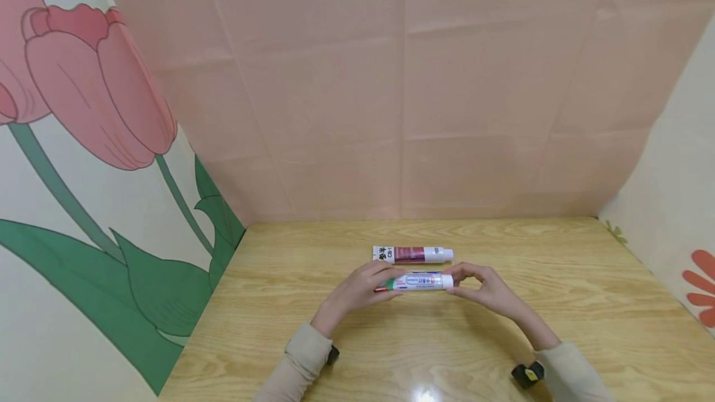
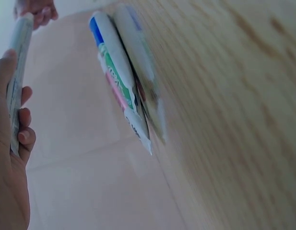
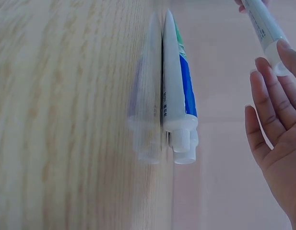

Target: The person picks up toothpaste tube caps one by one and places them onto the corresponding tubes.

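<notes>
Both hands hold a white toothpaste tube [image 1: 421, 281] level above the table, its white cap toward the right. My left hand [image 1: 362, 287] grips the tail end, thumb on one side and fingers curled round the other in the left wrist view. At the cap, my right hand [image 1: 485, 290] pinches with the thumb and fingertips; its other fingers are spread in the right wrist view. Below the held tube, a white, blue and green tube [image 3: 179, 81] lies on the table, mostly hidden in the head view. Behind it lies a maroon and white tube [image 1: 413, 255] with black writing.
The wood-grain table [image 1: 268, 303] is glossy and mirrors the lying tubes. A pink cloth backdrop [image 1: 335, 110] rises at its far edge. At the left stands a panel with a large tulip print [image 1: 89, 85]; a pale panel with a red flower [image 1: 704, 284] stands at the right.
</notes>
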A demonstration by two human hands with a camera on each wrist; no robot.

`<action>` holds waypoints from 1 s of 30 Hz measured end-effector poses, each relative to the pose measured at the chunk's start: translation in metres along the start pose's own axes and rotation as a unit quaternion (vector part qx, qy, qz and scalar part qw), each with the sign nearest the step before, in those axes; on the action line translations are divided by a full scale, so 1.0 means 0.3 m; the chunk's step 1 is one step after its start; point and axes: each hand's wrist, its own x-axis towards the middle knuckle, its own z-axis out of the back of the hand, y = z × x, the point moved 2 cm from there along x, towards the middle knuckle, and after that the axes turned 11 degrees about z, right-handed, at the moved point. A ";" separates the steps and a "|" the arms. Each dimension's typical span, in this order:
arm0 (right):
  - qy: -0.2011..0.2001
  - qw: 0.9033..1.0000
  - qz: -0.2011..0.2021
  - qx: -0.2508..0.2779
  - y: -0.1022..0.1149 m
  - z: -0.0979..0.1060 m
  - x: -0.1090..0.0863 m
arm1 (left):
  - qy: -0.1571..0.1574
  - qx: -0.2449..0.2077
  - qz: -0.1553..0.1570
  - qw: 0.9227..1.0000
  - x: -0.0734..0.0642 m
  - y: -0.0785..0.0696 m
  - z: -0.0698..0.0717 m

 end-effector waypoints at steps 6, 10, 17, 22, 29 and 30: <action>0.000 1.000 -0.013 0.000 0.004 0.001 -0.002 | 0.000 0.005 -0.006 1.000 0.003 -0.004 0.001; -0.001 1.000 -0.013 -0.003 0.006 0.002 -0.004 | -0.001 0.007 -0.012 1.000 0.003 -0.005 -0.001; 0.006 0.999 0.002 -0.031 0.004 0.002 -0.006 | -0.001 0.000 -0.019 1.000 0.003 -0.006 -0.004; 0.015 0.999 0.003 -0.048 0.009 0.004 -0.004 | 0.003 -0.003 -0.016 1.000 0.003 -0.007 -0.006; 0.015 0.998 0.019 -0.061 -0.015 0.002 -0.009 | 0.006 0.002 -0.013 1.000 0.005 -0.012 -0.006; 0.014 0.998 0.018 -0.058 -0.033 -0.001 -0.014 | 0.006 0.002 -0.013 1.000 0.005 -0.012 -0.006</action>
